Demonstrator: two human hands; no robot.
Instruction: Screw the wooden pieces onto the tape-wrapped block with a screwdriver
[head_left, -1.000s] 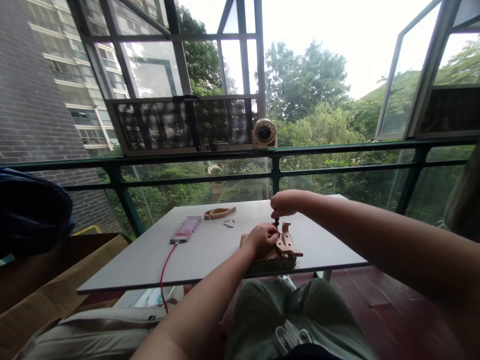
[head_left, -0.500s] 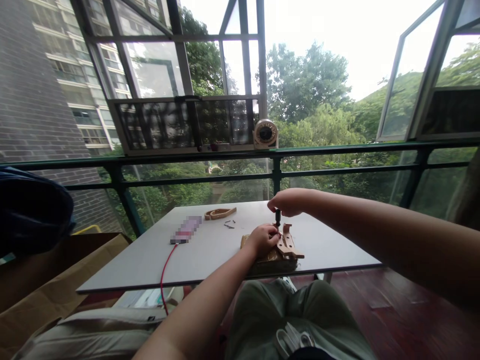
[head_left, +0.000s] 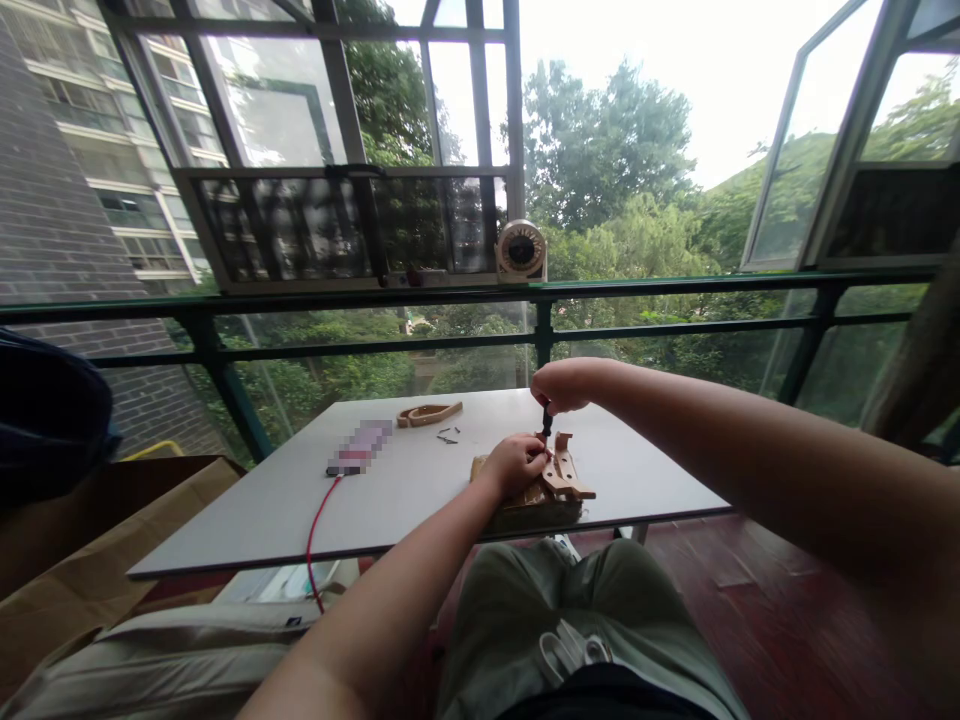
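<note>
A stack of flat wooden cut-out pieces [head_left: 559, 490] lies at the near edge of the white table [head_left: 645, 480]. My left hand [head_left: 514, 464] rests closed on top of the stack, fingers pressed on the wood. My right hand [head_left: 562, 385] is closed round the top of a small dark screwdriver [head_left: 547, 424] that stands upright, its tip down at the wood beside my left fingers.
Farther back on the table lie another wooden piece [head_left: 429, 412], a few small dark screws [head_left: 448, 436] and a blurred device [head_left: 358, 448] with a red cable [head_left: 315, 525] hanging off the near edge. A green railing [head_left: 675, 285] runs behind. Cardboard [head_left: 82, 560] sits at left.
The view has shifted a little upward and left. My right hand stays on the screwdriver, sitting slightly higher than before; my left hand has not left the wood.
</note>
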